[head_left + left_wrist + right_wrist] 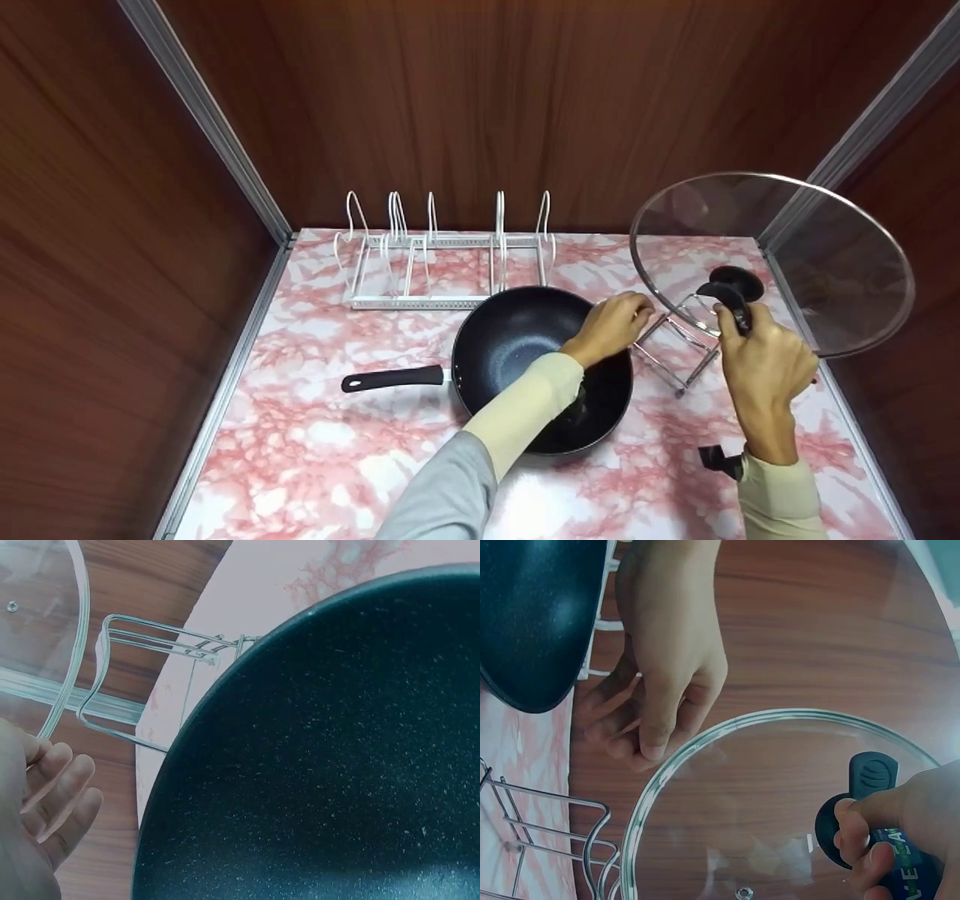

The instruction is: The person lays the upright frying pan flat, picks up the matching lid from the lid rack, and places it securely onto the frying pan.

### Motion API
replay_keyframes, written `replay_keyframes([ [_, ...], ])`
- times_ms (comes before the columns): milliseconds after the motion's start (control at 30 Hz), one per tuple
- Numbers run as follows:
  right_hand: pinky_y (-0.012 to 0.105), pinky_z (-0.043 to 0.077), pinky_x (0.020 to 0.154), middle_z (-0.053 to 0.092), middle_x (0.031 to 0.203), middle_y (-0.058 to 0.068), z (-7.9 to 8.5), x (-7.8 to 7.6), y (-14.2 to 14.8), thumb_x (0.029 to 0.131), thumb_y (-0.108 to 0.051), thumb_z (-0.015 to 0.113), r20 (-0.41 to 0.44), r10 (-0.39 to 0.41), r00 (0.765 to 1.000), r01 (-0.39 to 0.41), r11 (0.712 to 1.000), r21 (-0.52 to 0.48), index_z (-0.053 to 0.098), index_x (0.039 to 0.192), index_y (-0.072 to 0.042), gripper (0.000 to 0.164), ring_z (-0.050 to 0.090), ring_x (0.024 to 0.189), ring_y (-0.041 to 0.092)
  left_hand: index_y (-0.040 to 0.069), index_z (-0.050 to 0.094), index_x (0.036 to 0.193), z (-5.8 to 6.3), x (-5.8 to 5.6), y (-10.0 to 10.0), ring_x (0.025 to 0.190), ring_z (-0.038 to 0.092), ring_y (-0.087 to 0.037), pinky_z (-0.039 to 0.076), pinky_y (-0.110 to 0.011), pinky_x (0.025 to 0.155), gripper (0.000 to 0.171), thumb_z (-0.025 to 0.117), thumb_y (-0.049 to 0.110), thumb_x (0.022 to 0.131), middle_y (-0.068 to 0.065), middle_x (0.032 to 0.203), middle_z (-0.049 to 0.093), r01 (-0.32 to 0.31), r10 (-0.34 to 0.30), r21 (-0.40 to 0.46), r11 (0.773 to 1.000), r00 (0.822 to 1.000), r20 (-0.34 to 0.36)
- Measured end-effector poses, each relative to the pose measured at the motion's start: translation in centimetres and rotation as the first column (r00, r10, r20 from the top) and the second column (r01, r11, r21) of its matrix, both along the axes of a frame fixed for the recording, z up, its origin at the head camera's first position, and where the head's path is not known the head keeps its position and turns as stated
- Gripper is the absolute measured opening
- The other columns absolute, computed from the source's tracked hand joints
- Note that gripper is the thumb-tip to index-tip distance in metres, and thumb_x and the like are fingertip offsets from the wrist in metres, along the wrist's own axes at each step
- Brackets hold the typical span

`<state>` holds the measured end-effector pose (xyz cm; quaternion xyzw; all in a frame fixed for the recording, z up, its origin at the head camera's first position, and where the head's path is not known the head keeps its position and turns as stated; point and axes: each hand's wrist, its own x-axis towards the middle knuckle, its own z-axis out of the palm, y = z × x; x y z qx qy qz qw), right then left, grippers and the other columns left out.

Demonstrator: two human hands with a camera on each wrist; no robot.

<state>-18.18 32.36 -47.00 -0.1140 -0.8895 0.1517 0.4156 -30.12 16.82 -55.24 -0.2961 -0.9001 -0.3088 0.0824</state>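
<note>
My right hand [772,360] grips the black knob [874,772] of a large round glass lid [847,262], raised and tilted above the right side of the table. My left hand [611,326] reaches across a black wok [495,337], its fingers [64,787] loosely curled close to the lid's metal rim. Whether they touch the rim is hard to tell. The wok sits on the table, its black handle [394,379] pointing left. Below the lid stands a small chrome wire stand [679,345], partly hidden behind the lid and hands.
A white wire rack [420,302] with upright loops stands at the back, behind the wok. Pink-and-white marbled covering lies over the table [315,435]. Brown wood-grain panels [465,112] with grey metal edging close in the back and both sides.
</note>
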Motion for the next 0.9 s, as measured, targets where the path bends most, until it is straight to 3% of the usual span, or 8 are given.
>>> replay_keyframes([
  [233,0.065,0.036,0.05,0.064,0.067,0.034,0.3,0.1,0.0,0.094,-0.034,0.081,-0.007,-0.005,1.0,0.005,1.0,-0.004,0.071,0.095,0.001,0.036,0.059,0.06,0.061,0.02,0.077,0.116,0.4,0.0,-1.0,0.103,0.073,-0.006,0.057,-0.021,0.089,0.022,0.058,0.027,0.111,0.008,0.114,0.077,-0.005,0.004,0.057,0.998,1.0,0.019],
  [667,0.064,0.036,0.05,0.066,0.068,0.032,0.3,-0.1,-0.1,0.093,-0.033,0.08,-0.022,0.006,1.0,-0.006,1.0,0.005,0.074,0.097,0.0,0.034,0.058,0.058,0.06,0.018,0.077,0.11,0.6,-0.1,-3.0,0.09,0.067,-0.004,0.053,-0.017,0.08,0.018,0.06,0.025,0.109,0.007,0.105,0.076,-0.017,0.016,0.117,0.993,1.0,0.011],
  [900,0.064,0.036,0.051,0.069,0.073,0.033,0.3,-0.1,-0.2,0.093,-0.036,0.081,0.013,0.013,1.0,-0.013,1.0,-0.009,0.076,0.102,0.0,0.037,0.059,0.06,0.06,0.018,0.077,0.111,0.8,0.1,-4.0,0.097,0.07,-0.007,0.054,-0.019,0.086,0.019,0.06,0.025,0.109,0.006,0.109,0.076,-0.038,0.034,0.151,0.988,0.999,0.028],
])
